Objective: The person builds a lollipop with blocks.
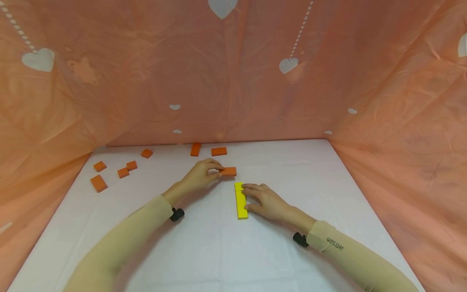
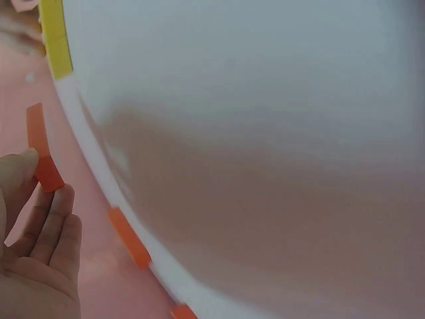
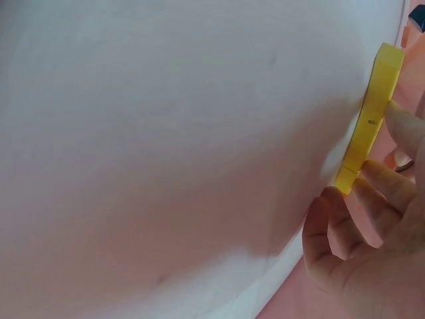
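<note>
A person's left hand point(image 1: 198, 175) pinches a flat orange rectangular block point(image 1: 230, 171) while the right hand point(image 1: 268, 202) touches 2 flat yellow blocks point(image 1: 241, 205) on a white-covered table point(image 1: 219, 251).

At far left, 4 small squarish orange blocks point(image 1: 123, 172) and 1 larger orange rectangle point(image 1: 99, 183) lie scattered; toward the middle, 2 orange rectangular blocks point(image 1: 219, 151) lie near the table's back edge. The left hand's thumb and fingers clamp the left end of its block, just beyond the yellow pair and apart from it; whether that block touches the table cannot be told. The yellow blocks, 1 short and 1 long, lie end to end, the short at the far end. At right, the right hand's fingers are apart and loosely bent, its thumb against the long block.
</note>
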The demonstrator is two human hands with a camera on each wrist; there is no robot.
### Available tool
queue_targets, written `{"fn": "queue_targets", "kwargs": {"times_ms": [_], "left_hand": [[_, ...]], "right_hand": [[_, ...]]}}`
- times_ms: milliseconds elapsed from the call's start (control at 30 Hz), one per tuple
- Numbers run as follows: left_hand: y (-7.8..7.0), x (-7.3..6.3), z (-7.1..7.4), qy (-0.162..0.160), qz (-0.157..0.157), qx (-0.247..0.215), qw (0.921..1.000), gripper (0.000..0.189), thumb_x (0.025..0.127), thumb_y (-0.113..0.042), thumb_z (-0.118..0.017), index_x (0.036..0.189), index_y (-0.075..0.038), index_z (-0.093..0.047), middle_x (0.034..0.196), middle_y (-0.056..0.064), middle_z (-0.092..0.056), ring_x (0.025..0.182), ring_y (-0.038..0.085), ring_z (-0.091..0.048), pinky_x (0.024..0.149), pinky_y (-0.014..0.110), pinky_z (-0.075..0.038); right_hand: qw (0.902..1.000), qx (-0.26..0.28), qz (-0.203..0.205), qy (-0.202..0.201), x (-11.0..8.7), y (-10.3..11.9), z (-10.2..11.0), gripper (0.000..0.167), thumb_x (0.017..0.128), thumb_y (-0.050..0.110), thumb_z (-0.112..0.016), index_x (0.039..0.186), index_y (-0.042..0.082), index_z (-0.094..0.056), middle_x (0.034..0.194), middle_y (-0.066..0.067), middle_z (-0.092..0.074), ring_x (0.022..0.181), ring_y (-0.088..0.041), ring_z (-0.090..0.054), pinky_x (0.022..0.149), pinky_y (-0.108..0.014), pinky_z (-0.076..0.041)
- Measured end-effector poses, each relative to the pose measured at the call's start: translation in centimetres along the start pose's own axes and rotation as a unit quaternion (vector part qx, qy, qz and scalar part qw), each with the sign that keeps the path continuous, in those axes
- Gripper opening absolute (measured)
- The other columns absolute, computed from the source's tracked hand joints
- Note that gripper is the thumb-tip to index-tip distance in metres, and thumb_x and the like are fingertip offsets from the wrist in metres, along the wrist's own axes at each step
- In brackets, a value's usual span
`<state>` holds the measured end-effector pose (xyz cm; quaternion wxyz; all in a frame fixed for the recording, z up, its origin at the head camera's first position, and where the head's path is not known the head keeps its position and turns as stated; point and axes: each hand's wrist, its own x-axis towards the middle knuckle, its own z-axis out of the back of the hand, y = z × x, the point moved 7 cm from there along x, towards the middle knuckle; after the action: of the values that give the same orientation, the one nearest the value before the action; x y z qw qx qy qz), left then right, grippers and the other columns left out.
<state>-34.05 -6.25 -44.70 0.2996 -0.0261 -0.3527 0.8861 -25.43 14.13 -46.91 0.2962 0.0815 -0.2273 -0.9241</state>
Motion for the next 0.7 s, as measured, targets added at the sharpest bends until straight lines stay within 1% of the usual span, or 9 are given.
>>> {"fn": "queue_targets", "kwargs": {"times_ms": [67,167,233,300,533,700], "left_hand": [[-0.4,0.5,-0.7,0.008,-0.007,0.005,0.9999,0.027,0.098,-0.01,-0.073,0.124,-0.003,-0.075,0.126,0.012,-0.067,0.121,0.031,-0.061,0.109,0.048,-0.049],[-0.7,1.1,-1.6,0.019,-0.01,0.009,0.9997,0.026,0.098,-0.011,-0.073,0.124,-0.004,-0.075,0.125,0.011,-0.068,0.119,0.03,-0.063,0.109,0.047,-0.05],[-0.9,1.4,-1.9,0.022,-0.016,0.014,0.9995,0.026,0.098,-0.011,-0.073,0.122,-0.004,-0.075,0.123,0.011,-0.068,0.118,0.029,-0.064,0.107,0.046,-0.051],[-1.0,1.6,-2.2,0.025,-0.017,0.017,0.9994,0.025,0.098,-0.012,-0.073,0.122,-0.004,-0.076,0.122,0.01,-0.069,0.116,0.028,-0.065,0.105,0.045,-0.052],[-0.8,1.8,-2.9,0.042,-0.02,0.024,0.9986,0.024,0.098,-0.014,-0.074,0.12,-0.005,-0.076,0.119,0.008,-0.069,0.11,0.023,-0.066,0.1,0.04,-0.055],[-0.9,1.7,-3.3,0.06,-0.009,0.019,0.998,0.026,0.097,-0.015,-0.076,0.121,-0.006,-0.076,0.119,0.007,-0.069,0.107,0.022,-0.064,0.099,0.039,-0.055]], "right_hand": [[1.0,0.0,-0.001,0.0,0.0,-0.1,0.0,0.056,0.101,0.034,-0.07,0.149,0.009,-0.057,0.161,-0.004,-0.046,0.133,-0.026,-0.051,0.112,-0.045,-0.044],[1.0,0.001,-0.003,0.0,0.0,-0.1,0.0,0.056,0.101,0.035,-0.07,0.149,0.009,-0.057,0.161,-0.004,-0.046,0.134,-0.026,-0.05,0.112,-0.046,-0.044],[1.0,0.003,-0.003,0.0,0.0,-0.1,0.0,0.057,0.101,0.035,-0.07,0.149,0.009,-0.057,0.161,-0.004,-0.046,0.134,-0.027,-0.05,0.112,-0.046,-0.044],[1.0,0.004,-0.004,0.001,0.0,-0.1,0.0,0.057,0.101,0.035,-0.07,0.149,0.009,-0.057,0.161,-0.003,-0.045,0.134,-0.027,-0.05,0.113,-0.046,-0.044],[1.0,0.004,-0.001,0.0,0.0,-0.1,0.0,0.056,0.101,0.035,-0.07,0.149,0.008,-0.057,0.161,-0.004,-0.046,0.135,-0.027,-0.049,0.113,-0.047,-0.044],[1.0,0.002,0.002,-0.001,0.1,-0.1,0.0,0.056,0.101,0.035,-0.07,0.149,0.008,-0.057,0.161,-0.004,-0.046,0.136,-0.028,-0.049,0.113,-0.047,-0.043]]}}
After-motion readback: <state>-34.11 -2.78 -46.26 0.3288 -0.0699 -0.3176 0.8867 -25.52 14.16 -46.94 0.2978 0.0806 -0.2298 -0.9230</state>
